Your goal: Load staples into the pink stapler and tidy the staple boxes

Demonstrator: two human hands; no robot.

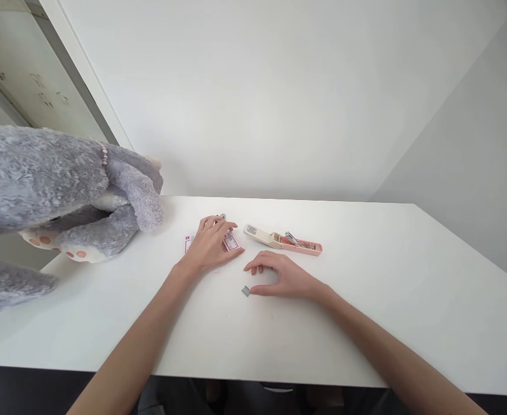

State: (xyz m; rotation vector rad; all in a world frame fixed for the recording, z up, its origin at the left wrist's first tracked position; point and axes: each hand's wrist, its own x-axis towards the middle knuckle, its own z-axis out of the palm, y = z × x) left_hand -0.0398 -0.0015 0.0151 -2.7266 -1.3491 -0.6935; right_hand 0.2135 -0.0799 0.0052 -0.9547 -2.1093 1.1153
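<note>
My left hand (214, 242) lies palm down with fingers and thumb spread over a small red-and-white printed box or card (231, 242), partly covering it. A small silver metal piece (222, 217) shows just beyond its fingertips. My right hand (281, 276) hovers low over the table, fingers curved and thumb apart, with nothing between them. Close to that thumb's tip lies a small grey metal piece (246, 291), like a short strip of staples. Behind the right hand rests a long, narrow cream-and-pink case (259, 233), opened out, with a silver metal piece (290, 237) in its pink part.
The white table (387, 300) runs to a white wall (270, 104) at the back. A large grey plush toy (119, 225) sits on the left part of the table. The table's front edge is near my forearms.
</note>
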